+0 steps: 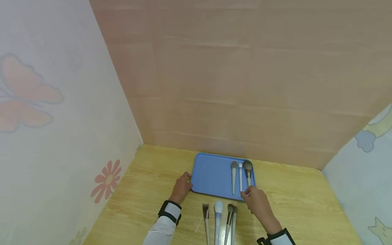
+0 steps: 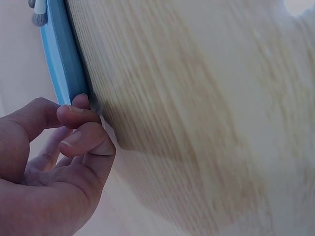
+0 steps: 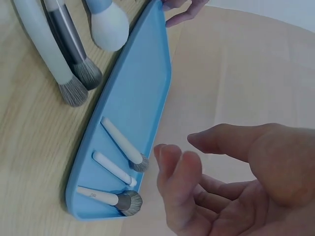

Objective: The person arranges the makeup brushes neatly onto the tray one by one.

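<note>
A blue tray [image 1: 211, 175] lies on the table near the back wall. My left hand [image 1: 181, 188] is at its left edge, thumb and fingertips pinching the rim at the corner in the left wrist view. Toward the right of the tray lie three makeup brushes side by side: a grey-tipped brush [image 1: 234, 177], a slim white brush [image 1: 240, 177] and a large fluffy dark brush [image 1: 247, 170]. Above the tray's front right corner is my right hand [image 1: 258, 203]. In the right wrist view its thumb and fingers stand apart with nothing between them.
Several more brushes lie on the table in front of the tray, among them a flat dark brush [image 1: 206, 212], a big white-headed brush [image 1: 218, 214] and a brown-headed brush [image 1: 229, 212]. A brown-covered wall [image 1: 214, 85] rises behind the table, with pale walls at both sides.
</note>
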`<action>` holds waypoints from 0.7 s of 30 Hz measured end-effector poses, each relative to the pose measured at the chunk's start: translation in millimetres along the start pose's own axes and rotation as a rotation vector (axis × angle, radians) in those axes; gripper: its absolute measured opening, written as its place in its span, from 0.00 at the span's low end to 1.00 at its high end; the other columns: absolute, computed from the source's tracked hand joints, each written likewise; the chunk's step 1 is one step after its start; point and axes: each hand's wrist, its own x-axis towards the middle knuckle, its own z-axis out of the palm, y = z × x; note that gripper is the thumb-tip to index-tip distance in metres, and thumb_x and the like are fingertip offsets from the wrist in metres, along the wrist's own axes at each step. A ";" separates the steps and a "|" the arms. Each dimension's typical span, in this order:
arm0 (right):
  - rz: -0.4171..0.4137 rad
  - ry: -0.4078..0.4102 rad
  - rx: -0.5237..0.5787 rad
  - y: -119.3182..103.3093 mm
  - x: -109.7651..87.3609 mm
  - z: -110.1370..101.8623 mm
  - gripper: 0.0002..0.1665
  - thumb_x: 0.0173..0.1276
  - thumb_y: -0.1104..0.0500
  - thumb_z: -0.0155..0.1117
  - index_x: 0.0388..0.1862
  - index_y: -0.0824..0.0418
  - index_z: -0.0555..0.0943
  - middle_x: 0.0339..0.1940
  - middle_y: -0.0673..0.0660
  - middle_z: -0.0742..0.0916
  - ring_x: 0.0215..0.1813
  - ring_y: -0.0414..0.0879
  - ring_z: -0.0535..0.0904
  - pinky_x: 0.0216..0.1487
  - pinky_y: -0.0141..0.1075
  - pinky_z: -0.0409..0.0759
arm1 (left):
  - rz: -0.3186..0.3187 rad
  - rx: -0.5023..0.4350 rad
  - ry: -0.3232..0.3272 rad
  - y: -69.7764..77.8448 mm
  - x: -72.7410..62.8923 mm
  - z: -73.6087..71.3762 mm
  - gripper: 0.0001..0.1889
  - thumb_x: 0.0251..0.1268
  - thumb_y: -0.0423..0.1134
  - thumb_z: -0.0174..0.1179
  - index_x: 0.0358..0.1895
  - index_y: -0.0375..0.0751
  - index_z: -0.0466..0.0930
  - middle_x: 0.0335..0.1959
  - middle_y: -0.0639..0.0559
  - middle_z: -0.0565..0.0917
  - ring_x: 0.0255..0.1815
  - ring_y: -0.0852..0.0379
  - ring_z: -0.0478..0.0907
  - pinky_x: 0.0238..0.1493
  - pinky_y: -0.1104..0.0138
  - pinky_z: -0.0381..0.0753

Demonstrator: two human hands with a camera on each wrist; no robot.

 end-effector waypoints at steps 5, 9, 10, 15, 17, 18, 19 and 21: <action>0.020 -0.015 0.021 -0.8 -14.3 -2.8 0.14 0.69 0.59 0.61 0.36 0.71 0.78 0.15 0.54 0.79 0.12 0.43 0.74 0.15 0.33 0.72 | 0.014 0.013 0.002 0.1 -1.3 -0.4 0.18 0.58 0.24 0.58 0.54 0.30 0.76 0.22 0.52 0.73 0.18 0.61 0.64 0.21 0.71 0.63; 0.045 -0.038 0.049 0.5 -26.0 -1.8 0.12 0.70 0.59 0.60 0.35 0.70 0.77 0.17 0.55 0.80 0.14 0.44 0.75 0.15 0.34 0.73 | 0.010 0.025 0.013 -4.4 -3.2 2.3 0.18 0.59 0.23 0.58 0.54 0.31 0.76 0.21 0.52 0.74 0.17 0.61 0.64 0.20 0.71 0.63; 0.051 -0.046 0.053 1.1 -28.9 -1.1 0.12 0.70 0.59 0.60 0.35 0.70 0.77 0.17 0.56 0.80 0.14 0.44 0.75 0.15 0.34 0.74 | 0.006 0.023 0.014 -5.4 -3.6 3.0 0.18 0.59 0.23 0.58 0.54 0.31 0.76 0.21 0.52 0.74 0.17 0.61 0.64 0.20 0.70 0.63; 0.068 -0.066 0.059 3.6 -40.1 2.7 0.12 0.70 0.59 0.60 0.37 0.70 0.77 0.17 0.57 0.81 0.14 0.44 0.75 0.15 0.35 0.74 | -0.003 0.023 0.012 -6.5 -1.3 4.9 0.18 0.58 0.23 0.58 0.54 0.31 0.76 0.23 0.51 0.73 0.18 0.60 0.64 0.21 0.70 0.63; 0.066 -0.063 0.059 4.4 -42.1 4.1 0.12 0.70 0.59 0.60 0.38 0.70 0.77 0.17 0.57 0.81 0.14 0.44 0.75 0.15 0.35 0.73 | -0.003 0.020 0.013 -5.5 1.1 4.8 0.18 0.58 0.23 0.58 0.54 0.30 0.76 0.23 0.50 0.73 0.18 0.60 0.64 0.21 0.69 0.63; 0.065 -0.063 0.058 4.6 -42.9 4.7 0.12 0.70 0.59 0.60 0.38 0.70 0.77 0.17 0.57 0.81 0.14 0.45 0.75 0.15 0.35 0.73 | -0.008 0.021 0.011 -4.8 2.3 4.5 0.18 0.58 0.24 0.58 0.54 0.31 0.76 0.23 0.50 0.73 0.18 0.60 0.64 0.22 0.69 0.63; 0.064 -0.064 0.060 4.9 -43.6 5.5 0.12 0.70 0.59 0.60 0.38 0.71 0.77 0.17 0.57 0.81 0.14 0.45 0.75 0.16 0.35 0.73 | -0.011 0.022 0.013 -4.3 3.4 4.1 0.18 0.59 0.24 0.58 0.54 0.31 0.76 0.23 0.50 0.73 0.18 0.60 0.64 0.22 0.69 0.64; 0.064 -0.071 0.045 5.6 -44.8 7.4 0.13 0.69 0.59 0.60 0.39 0.71 0.76 0.16 0.56 0.80 0.13 0.45 0.75 0.16 0.35 0.73 | -0.009 0.028 0.011 -3.2 4.6 2.9 0.18 0.59 0.23 0.58 0.54 0.31 0.76 0.23 0.49 0.74 0.18 0.59 0.64 0.22 0.69 0.64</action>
